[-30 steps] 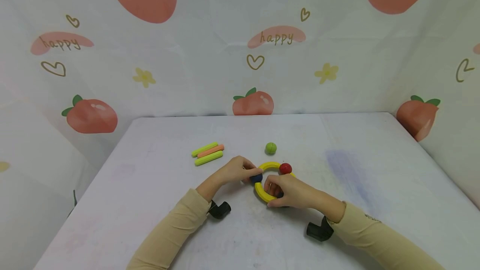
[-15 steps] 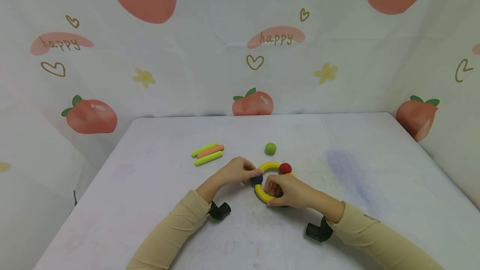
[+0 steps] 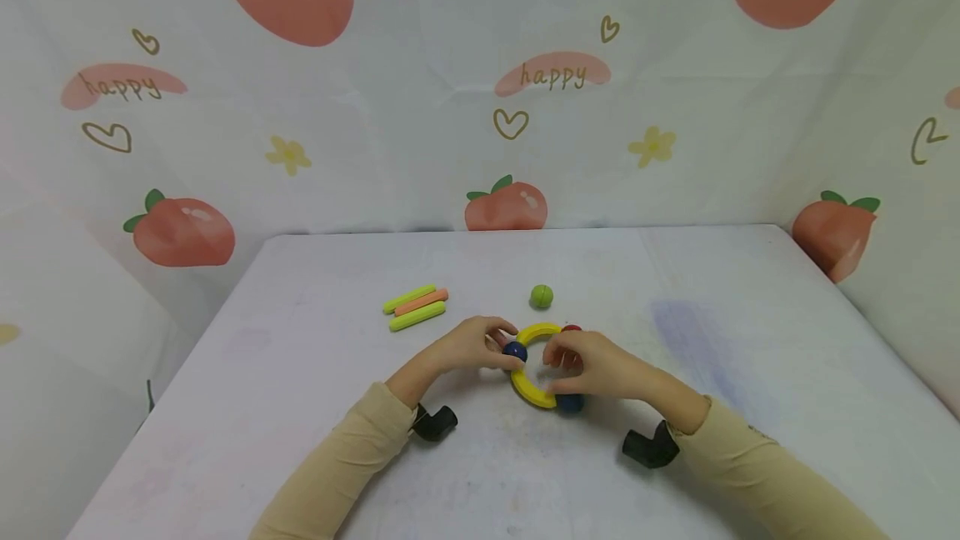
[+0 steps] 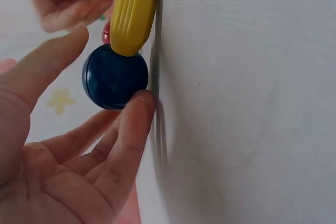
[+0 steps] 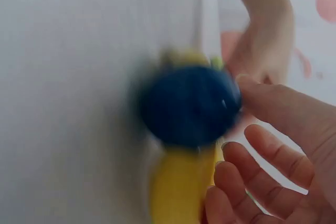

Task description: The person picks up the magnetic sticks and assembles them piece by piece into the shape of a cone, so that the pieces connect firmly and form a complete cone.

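A ring of yellow curved rods point(image 3: 531, 392) joined by balls lies on the table. My left hand point(image 3: 467, 343) is at its left side, beside a blue ball point(image 3: 515, 350). In the left wrist view the thumb stands off this blue ball point(image 4: 113, 80), while one fingertip is right at its lower edge. My right hand point(image 3: 600, 363) hovers over the ring's right side, fingers loosely bent around nothing, above another blue ball point(image 3: 570, 403). That blue ball point(image 5: 190, 106) is blurred in the right wrist view, the thumb tip close to its edge. The right hand partly hides a red ball point(image 3: 572, 327).
Behind the ring sits a loose green ball point(image 3: 542, 297). To the left lie two straight yellow-green rods point(image 3: 417, 317) with an orange rod point(image 3: 422, 302) between them. A printed cloth point(image 3: 405, 107) hangs behind the white table point(image 3: 315, 298).
My right hand has let go of the near blue ball and lifted up and to the right, uncovering it. My left thumb and fingers have spread away from the left blue ball.
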